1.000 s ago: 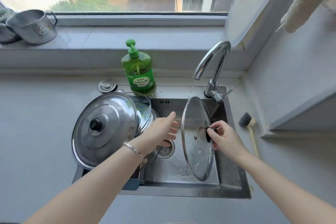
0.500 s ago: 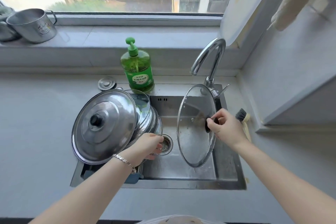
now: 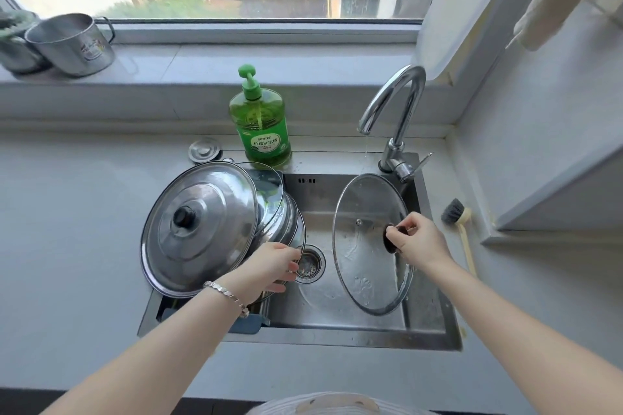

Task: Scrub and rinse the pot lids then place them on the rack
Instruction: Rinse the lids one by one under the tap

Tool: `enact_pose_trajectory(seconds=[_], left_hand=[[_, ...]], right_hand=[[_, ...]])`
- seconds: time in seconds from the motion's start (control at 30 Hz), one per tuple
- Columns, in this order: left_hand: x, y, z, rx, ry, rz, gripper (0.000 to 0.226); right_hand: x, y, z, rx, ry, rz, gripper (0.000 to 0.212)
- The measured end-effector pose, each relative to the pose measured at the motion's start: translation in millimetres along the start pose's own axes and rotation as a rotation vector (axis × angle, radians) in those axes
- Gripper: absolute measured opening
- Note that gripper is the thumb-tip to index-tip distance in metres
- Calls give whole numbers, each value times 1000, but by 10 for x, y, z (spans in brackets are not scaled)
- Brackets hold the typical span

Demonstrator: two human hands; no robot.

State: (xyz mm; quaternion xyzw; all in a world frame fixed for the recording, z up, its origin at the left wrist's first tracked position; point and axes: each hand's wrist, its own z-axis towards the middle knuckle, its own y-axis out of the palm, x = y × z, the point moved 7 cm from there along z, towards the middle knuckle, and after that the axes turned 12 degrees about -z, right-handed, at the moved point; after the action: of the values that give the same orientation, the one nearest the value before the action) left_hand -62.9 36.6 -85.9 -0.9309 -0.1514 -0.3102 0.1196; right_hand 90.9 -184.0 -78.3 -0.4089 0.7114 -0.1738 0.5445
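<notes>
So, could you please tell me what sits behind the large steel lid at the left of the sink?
A glass lid leans right behind the large steel lid, with more metal rims after it. It covers most of them, so their count cannot be told.

Head-worn view, looking steeply down, sink [image 3: 435,340] close

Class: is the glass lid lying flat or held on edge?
On edge, tilted: the right hand grips its knob, holding the glass lid up inside the sink.

Left hand [image 3: 273,266] reaching forward, fingers possibly curled; right hand [image 3: 418,241] pinching.
</notes>
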Motion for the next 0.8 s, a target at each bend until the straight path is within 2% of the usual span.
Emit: enact_pose_trajectory(seconds=[0.27, 0.43, 0.6, 0.7, 0.8], left_hand=[[-49, 4, -61, 5, -36, -18, 17], [18, -56, -113, 56, 30, -29, 10], [196, -513, -43, 249, 217, 43, 19], [328, -1030, 85, 445, 320, 322, 36], [448, -1519, 270, 576, 293, 486, 46]], right_hand=[[-70, 21, 8, -61, -60, 160, 14], [-196, 39, 15, -75, -99, 172, 13], [-470, 117, -10, -91, -147, 146, 13], [-676, 201, -39, -71, -148, 155, 12], [-850, 338, -85, -51, -123, 155, 13]])
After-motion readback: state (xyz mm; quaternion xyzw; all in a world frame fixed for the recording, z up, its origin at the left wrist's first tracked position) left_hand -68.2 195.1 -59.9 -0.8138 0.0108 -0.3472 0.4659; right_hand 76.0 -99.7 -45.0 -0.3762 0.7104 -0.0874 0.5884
